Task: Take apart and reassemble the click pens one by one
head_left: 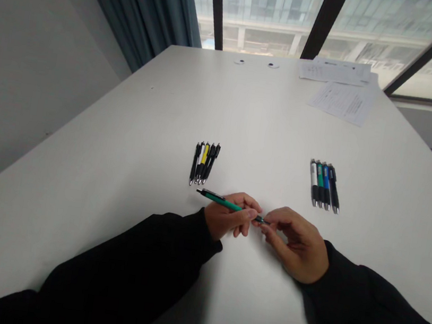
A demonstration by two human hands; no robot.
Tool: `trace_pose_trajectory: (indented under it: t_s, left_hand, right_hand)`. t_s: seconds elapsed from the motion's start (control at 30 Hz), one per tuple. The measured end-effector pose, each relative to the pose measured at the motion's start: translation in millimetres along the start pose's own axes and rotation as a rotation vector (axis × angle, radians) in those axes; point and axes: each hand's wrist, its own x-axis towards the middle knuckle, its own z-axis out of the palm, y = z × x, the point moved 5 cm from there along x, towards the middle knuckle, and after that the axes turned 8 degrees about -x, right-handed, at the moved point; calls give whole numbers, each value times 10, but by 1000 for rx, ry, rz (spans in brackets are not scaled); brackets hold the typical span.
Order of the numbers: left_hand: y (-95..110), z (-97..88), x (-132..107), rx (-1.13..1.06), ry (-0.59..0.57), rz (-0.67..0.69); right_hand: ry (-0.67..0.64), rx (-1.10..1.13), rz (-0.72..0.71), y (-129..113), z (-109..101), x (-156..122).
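Observation:
My left hand (227, 218) grips the barrel of a green retractable pen (222, 201), which lies nearly level above the white table (123, 133). My right hand (296, 246) pinches the pen's dark tip end between thumb and forefinger. Ahead of the left hand, a bundle of several side-by-side pens (203, 163) lies on the tabletop, with black, white and yellow barrels. A second bundle of several pens (324, 186), with white, green, blue and dark barrels, lies farther right, ahead of my right hand. Neither hand touches either bundle.
Printed paper sheets (342, 94) lie at the far right of the table. Two small round fittings (256, 63) sit near the far edge. Beyond that edge are a window and a dark curtain (142, 1); a grey wall (30, 77) runs along the left.

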Motion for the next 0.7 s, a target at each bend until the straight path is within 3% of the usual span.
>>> trace_pose_trajectory:
  t_s: [0.13,0.37,0.7]
  left_hand:
    - [6,-19,34,-75,-25,-55]
    - [-62,-50,67,-159,-14,-37]
    - [-56,-45,72,-182,32,-67]
  right_hand:
    - [17,18,24,-19,-11,7]
    - [20,-57,88,50,-27,3]
    - [44,-161,-196,-116,-79,36]
